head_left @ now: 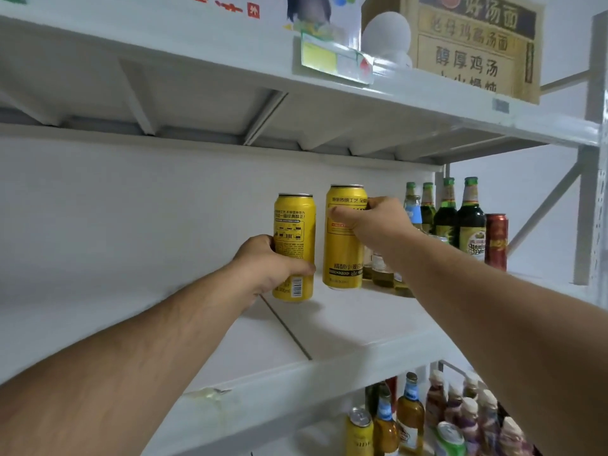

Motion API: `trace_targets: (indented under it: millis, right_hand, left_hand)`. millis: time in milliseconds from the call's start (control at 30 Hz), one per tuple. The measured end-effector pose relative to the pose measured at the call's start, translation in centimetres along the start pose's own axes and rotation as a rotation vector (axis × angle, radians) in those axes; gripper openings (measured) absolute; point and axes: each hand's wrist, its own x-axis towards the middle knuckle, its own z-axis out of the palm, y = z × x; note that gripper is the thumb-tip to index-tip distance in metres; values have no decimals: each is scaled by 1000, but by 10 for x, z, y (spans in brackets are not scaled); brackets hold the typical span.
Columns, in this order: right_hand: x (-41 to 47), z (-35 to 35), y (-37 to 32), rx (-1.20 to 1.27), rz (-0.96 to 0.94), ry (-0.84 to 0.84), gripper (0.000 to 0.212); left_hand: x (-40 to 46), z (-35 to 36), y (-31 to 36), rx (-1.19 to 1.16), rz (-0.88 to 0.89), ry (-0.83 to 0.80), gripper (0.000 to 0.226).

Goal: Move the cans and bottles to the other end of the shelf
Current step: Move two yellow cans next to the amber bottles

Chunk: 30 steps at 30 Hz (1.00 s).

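Two tall yellow cans are in my hands over the middle white shelf (pixel 345 324). My left hand (pixel 266 264) grips the left yellow can (pixel 294 225) around its lower half. My right hand (pixel 371 222) grips the right yellow can (pixel 343 258) near its top; its base looks close to the shelf board. At the right end of the same shelf stand several green glass bottles (pixel 470 222), a red can (pixel 496 241) and some clear bottles partly hidden behind my right forearm.
The left part of the middle shelf is bare white board. A cardboard box (pixel 473 47) and a white ball (pixel 386 32) sit on the shelf above. The lower shelf holds several bottles and cans (pixel 411 419). A metal upright (pixel 597 159) bounds the right side.
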Motion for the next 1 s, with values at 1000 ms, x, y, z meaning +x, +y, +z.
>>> trace_targets:
  millis: [1000]
  right_hand:
    - [201, 61, 111, -6, 87, -237, 41]
  left_hand:
    - [110, 76, -8, 55, -173, 297, 43]
